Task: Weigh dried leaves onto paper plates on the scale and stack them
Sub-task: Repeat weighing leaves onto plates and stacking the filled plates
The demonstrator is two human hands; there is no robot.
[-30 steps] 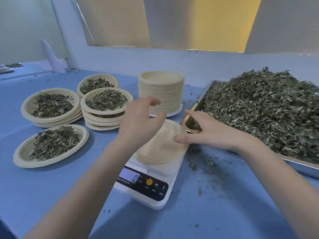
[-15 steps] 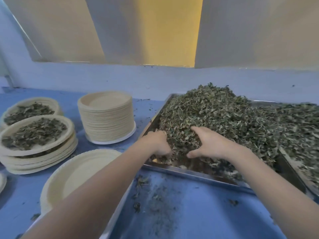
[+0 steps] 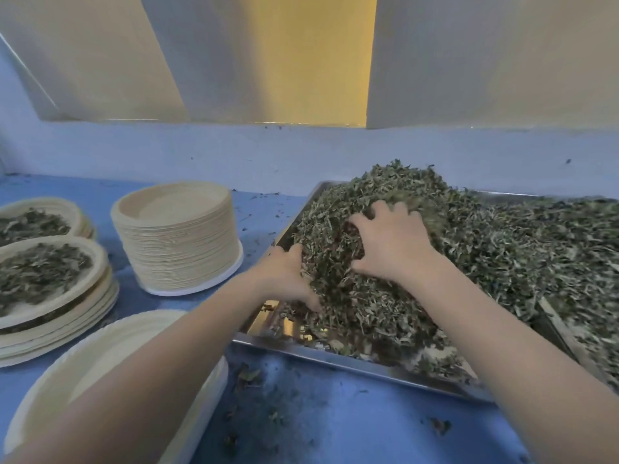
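A heap of dried green leaves fills a steel tray on the right. Both my hands are in the heap's near left part. My left hand digs into the leaves from the left, its fingers buried. My right hand lies on top with fingers spread and curled into the leaves. Between them they gather a clump of leaves. An empty paper plate sits on the white scale at the lower left, partly hidden by my left forearm.
A tall stack of empty paper plates stands left of the tray. Stacks of plates filled with leaves lie at the far left, another filled stack behind. Leaf crumbs are scattered on the blue table. A pale wall runs behind.
Both hands left the plate on the scale and went into the tray. They have since pushed deeper and further back into the heap, pulling leaves together.
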